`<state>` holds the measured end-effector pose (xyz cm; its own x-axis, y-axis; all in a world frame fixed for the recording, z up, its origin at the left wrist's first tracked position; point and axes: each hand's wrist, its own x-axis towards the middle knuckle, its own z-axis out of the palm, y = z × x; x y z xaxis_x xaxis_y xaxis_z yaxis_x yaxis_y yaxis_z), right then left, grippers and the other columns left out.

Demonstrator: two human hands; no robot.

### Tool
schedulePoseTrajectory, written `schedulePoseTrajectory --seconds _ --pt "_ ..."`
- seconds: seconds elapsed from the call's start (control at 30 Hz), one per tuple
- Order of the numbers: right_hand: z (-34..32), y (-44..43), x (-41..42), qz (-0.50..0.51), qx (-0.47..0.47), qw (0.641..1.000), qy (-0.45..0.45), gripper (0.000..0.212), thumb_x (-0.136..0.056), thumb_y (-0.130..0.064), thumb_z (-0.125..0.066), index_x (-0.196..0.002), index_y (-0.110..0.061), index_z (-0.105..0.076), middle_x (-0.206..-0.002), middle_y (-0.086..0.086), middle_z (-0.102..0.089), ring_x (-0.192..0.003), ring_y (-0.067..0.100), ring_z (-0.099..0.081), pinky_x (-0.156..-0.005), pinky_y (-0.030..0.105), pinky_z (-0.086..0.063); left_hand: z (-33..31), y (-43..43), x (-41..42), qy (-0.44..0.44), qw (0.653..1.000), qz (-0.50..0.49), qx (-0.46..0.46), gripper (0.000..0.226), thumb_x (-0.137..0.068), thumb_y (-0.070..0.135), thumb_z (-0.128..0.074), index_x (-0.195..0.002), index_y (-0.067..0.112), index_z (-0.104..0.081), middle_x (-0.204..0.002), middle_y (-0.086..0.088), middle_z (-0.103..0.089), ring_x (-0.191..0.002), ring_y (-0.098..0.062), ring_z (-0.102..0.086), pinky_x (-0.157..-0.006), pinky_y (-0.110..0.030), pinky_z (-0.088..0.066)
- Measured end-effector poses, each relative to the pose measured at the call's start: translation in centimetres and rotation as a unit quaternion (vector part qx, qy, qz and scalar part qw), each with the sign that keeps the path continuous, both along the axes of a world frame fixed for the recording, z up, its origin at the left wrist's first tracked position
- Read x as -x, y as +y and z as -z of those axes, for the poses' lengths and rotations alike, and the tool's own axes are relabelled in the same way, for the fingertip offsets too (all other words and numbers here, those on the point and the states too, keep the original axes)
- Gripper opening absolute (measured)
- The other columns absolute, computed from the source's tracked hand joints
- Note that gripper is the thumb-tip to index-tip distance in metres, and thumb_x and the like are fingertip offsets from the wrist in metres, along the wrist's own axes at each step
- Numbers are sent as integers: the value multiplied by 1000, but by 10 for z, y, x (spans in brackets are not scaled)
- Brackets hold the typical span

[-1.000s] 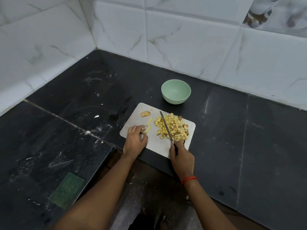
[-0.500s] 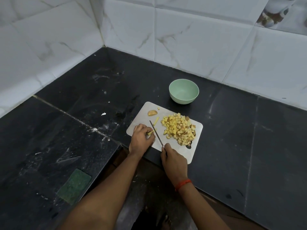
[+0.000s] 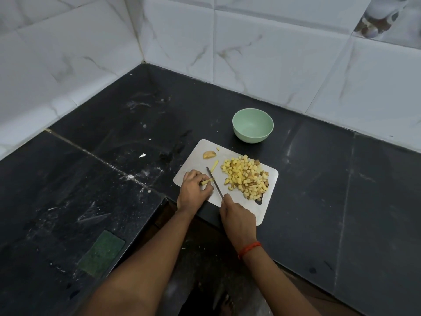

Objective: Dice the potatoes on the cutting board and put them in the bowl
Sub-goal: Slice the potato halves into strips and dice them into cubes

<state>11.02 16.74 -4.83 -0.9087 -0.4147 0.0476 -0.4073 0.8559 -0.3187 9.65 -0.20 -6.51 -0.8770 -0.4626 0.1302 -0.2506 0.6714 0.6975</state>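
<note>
Your left hand (image 3: 195,190) pinches a potato stick (image 3: 207,181) on the cutting board (image 3: 193,163), the stick pointing toward 2 o'clock from your fingers, and your right hand (image 3: 237,215) grips the knife (image 3: 217,189), its blade crossing the stick's free end from 11 to 5 o'clock.

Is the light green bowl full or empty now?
Empty: the light green round bowl shows only its bare inside; the diced potato pile lies on the white cutting board.
</note>
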Motion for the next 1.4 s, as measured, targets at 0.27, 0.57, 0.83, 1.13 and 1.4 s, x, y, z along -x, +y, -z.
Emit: schedulePoseTrajectory --seconds 0.27,0.57,0.83,1.13,1.4 --pt "-1 28 -25 -5 -40 999 -7 14 -103 -33 -38 -106 -21 -46 -73 -2 -62 -57 24 -61 -47 32 -42 1 0 -1 1 1000 1 -4 15 -83 20 -74 -98 15 -73 -99 8 -53 -101 -8 -46 -78 -21 -44" --pt "-4 21 -17 21 38 999 12 16 -101 -33 -39 -88 -24 -34 -62 -4 -56 -48 22 -55 -40 33 -38 5 -3 -1 36 999 35 -9 18 -84 26 -80 -101 19 -78 -92 9 -53 -96 -9 -50 -78 -6 -39" --pt "-3 17 -14 5 42 999 -6 16 -102 -32 -40 -89 -25 -34 -65 -4 -57 -51 22 -55 -42 31 -35 5 -4 -1 44 998 34 13 11 -87 24 -77 -95 16 -78 -90 8 -55 -95 -13 -52 -77 -16 -44" --pt "-6 20 -8 -7 43 999 -30 15 -103 -31 -41 -91 -23 -37 -62 -8 -46 -52 20 -51 -46 31 -35 6 -5 -1 40 998 37 16 13 -89 24 -76 -99 16 -79 -88 9 -52 -93 -12 -50 -75 -4 -34" --pt "7 23 -21 5 -24 1000 19 9 -97 -30 -46 -96 -21 -44 -61 -1 -55 -42 23 -52 -39 27 -35 8 -3 0 36 999 23 13 17 -86 25 -78 -101 17 -78 -91 10 -55 -95 -12 -53 -77 -5 -38"
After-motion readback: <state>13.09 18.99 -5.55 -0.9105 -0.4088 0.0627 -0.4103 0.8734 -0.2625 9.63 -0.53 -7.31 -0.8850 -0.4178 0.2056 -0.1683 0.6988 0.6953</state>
